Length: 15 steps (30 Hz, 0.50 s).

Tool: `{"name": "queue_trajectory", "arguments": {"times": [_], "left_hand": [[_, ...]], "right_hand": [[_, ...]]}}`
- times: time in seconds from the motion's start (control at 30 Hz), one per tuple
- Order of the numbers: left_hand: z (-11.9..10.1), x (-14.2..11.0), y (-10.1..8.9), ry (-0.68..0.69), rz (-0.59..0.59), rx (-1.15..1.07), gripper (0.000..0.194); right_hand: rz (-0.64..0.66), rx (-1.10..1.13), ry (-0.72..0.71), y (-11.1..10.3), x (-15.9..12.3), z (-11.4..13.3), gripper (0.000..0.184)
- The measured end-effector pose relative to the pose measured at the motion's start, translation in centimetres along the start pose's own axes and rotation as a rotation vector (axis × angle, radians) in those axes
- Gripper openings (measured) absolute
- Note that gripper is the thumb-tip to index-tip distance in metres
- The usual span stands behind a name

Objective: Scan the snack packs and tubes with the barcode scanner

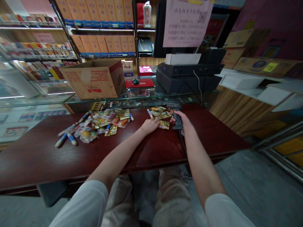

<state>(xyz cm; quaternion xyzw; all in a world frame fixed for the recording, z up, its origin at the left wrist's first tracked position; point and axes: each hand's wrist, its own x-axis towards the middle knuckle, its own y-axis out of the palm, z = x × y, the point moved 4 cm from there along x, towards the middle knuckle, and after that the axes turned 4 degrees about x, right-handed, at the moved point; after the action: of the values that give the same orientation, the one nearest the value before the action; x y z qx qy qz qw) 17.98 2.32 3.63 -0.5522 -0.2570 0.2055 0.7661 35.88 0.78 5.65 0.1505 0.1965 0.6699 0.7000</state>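
On the dark red wooden counter [47, 157], the right hand [184, 122] clenches a black barcode scanner [177, 125] beside gold foil snack packets [161, 115] under the open left hand [149, 126]; its trailing cord [182, 148] could snag them

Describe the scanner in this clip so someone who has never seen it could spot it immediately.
On the dark red wooden counter in front of the glass display case lie a large heap of snack packets and a smaller one. Just right of the smaller heap, the right hand grips the black corded handheld barcode scanner, set apart by its cable running off the counter's front edge.
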Motion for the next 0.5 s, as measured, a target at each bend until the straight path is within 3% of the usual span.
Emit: {"name": "queue_trajectory", "arguments": {"times": [0.17,0.33,0.43,0.5], "left_hand": [[0.3,0.0,-0.7,0.051,0.009,-0.051,0.047],[-0.7,0.9,-0.4,0.093,0.007,-0.055,0.037],[-0.6,0.9,0.0,-0.009,-0.041,-0.119,0.035],[0.4,0.7,0.4,-0.186,-0.065,-0.214,0.035]], "right_hand": [[0.011,-0.040,0.001,0.0,0.1,0.0,0.016],[0.024,-0.025,0.014,0.1,0.1,-0.2,0.016],[0.018,0.001,0.018,0.2,0.1,-0.1,0.016],[0.017,0.004,0.006,0.2,0.1,0.0,0.016]]}}
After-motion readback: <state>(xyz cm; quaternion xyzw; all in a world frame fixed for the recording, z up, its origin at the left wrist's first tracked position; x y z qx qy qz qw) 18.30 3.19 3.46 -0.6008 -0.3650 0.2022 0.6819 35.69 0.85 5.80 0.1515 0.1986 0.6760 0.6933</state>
